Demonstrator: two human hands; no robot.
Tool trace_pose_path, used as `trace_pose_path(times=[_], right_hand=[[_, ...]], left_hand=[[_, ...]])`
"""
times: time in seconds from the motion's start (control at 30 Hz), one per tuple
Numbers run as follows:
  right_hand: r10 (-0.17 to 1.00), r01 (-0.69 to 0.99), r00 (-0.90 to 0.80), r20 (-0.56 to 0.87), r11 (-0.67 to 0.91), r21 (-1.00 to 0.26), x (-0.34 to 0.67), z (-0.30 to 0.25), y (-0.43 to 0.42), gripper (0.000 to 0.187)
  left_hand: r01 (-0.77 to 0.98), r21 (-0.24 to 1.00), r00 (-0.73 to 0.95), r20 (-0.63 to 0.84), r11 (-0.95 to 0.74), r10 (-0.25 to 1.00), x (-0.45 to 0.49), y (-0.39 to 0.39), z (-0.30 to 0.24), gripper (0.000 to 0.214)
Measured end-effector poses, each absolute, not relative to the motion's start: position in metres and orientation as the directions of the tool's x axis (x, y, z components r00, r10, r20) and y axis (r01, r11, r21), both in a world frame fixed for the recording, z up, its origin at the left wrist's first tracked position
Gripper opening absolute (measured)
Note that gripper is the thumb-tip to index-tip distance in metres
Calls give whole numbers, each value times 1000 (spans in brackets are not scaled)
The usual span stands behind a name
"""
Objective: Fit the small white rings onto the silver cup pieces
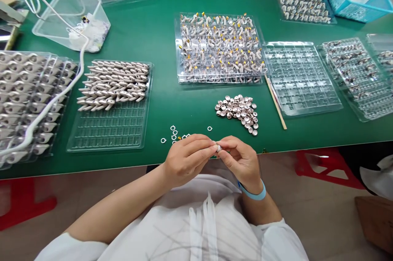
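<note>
My left hand (188, 157) and my right hand (239, 158) meet at the near edge of the green table (166, 101), fingers pinched together on a small silvery cap-like part (219, 148). Just beyond the hands lie several small white rings (173, 132). A loose heap of silvery caps (238, 111) lies past my right hand. A blue band sits on my right wrist (253, 193).
A clear tray half filled with beige pointed parts (113, 85) stands at left, another full tray (27, 101) further left under a white cable. A stacked tray of small parts (219, 48) sits ahead, an empty clear tray (302, 78) and a wooden stick (275, 103) to its right. Baskets stand at the back right.
</note>
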State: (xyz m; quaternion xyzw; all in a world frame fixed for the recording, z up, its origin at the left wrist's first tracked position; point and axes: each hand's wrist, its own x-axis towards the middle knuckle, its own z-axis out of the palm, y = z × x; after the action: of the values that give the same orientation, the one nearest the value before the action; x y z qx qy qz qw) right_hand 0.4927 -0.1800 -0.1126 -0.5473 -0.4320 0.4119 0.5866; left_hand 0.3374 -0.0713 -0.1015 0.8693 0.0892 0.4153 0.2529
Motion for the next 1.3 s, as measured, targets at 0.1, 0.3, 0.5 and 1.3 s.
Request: trace_pose_path(times=[0.1, 0.3, 0.5, 1.3], right_hand=[[976, -33, 213, 54, 62, -998, 500, -110, -178, 18], [984, -118, 180, 18, 40, -992, 506, -111, -175, 14], [976, -175, 218, -12, 27, -984, 502, -116, -176, 13], [965, -101, 251, 78, 106, -989, 501, -116, -176, 13]], left_hand=[[-50, 493, 663, 667, -869, 340, 336, -70, -101, 19], [-20, 465, 676, 659, -885, 331, 334, -71, -98, 19], [-7, 468, 673, 656, -884, 342, 332, -72, -98, 17], [0, 586, 654, 613, -810, 444, 329, -80, -101, 18]])
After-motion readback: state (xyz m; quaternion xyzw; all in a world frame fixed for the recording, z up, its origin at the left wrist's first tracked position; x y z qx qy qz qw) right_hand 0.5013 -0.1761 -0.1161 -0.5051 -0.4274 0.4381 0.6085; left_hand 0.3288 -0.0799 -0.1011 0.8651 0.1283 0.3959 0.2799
